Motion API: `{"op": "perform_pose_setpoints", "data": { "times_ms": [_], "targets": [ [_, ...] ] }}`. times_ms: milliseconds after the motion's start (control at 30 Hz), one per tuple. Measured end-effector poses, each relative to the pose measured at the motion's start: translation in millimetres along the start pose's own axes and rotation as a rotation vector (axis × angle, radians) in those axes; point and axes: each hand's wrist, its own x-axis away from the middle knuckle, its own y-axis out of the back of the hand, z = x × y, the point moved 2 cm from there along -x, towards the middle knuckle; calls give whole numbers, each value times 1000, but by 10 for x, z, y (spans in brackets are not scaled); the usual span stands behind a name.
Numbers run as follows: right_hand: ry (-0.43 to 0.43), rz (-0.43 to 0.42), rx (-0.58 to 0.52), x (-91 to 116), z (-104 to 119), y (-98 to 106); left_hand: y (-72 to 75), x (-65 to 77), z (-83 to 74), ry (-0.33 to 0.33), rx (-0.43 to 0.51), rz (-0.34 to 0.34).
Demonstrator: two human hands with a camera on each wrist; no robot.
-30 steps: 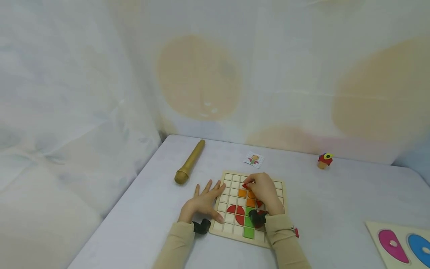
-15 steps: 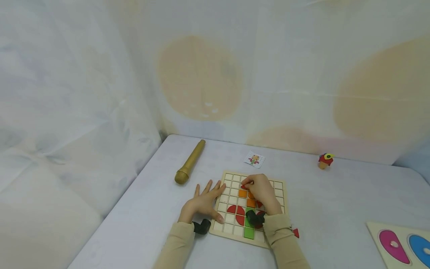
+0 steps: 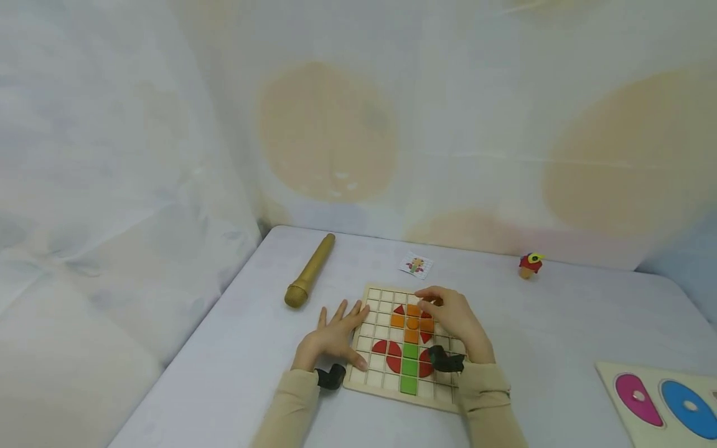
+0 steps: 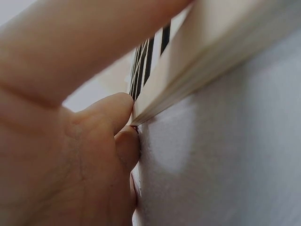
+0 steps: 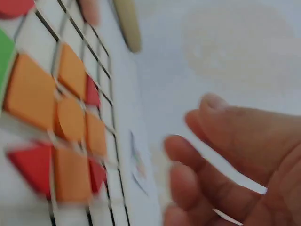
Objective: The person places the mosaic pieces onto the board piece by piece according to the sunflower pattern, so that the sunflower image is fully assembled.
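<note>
A wooden grid board (image 3: 374, 378) lies on the table with flat coloured pieces in its squares. Green squares (image 3: 409, 385) form a column, with red rounded pieces (image 3: 394, 358) on both sides. Above them, orange squares (image 3: 397, 321) surround an orange circle (image 3: 412, 323); a red triangle (image 3: 399, 310) sits at their upper left. My left hand (image 3: 330, 344) rests spread along the board's left edge, fingertips and thumb on it. Over the board's upper right hovers my right hand (image 3: 456, 316), fingers loosely bent. In the right wrist view nothing lies between its thumb and fingers (image 5: 188, 181).
A gold microphone (image 3: 310, 271) lies at the back left. Behind the board is a small picture card (image 3: 416, 266) with a flower pattern. A little parrot figure (image 3: 530, 266) stands at the back right. At the front right lies a knobbed puzzle board (image 3: 613, 387).
My right hand has let go of the red triangle, now lying on the board, and has moved right. My left hand stays on the board's edge. The head view has shifted slightly.
</note>
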Motion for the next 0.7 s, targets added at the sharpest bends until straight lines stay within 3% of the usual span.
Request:
{"op": "perform_pose_setpoints", "data": {
  "times_ms": [300, 533, 700],
  "targets": [
    [-173, 96, 31, 379, -458, 411, 57, -12, 106, -3, -2, -20],
    [-122, 295, -75, 592, -770, 547, 40, -72, 203, 4, -2, -43],
    [-184, 277, 3, 568, -763, 479, 24, -67, 207, 3, 8, -34]
  ]
}}
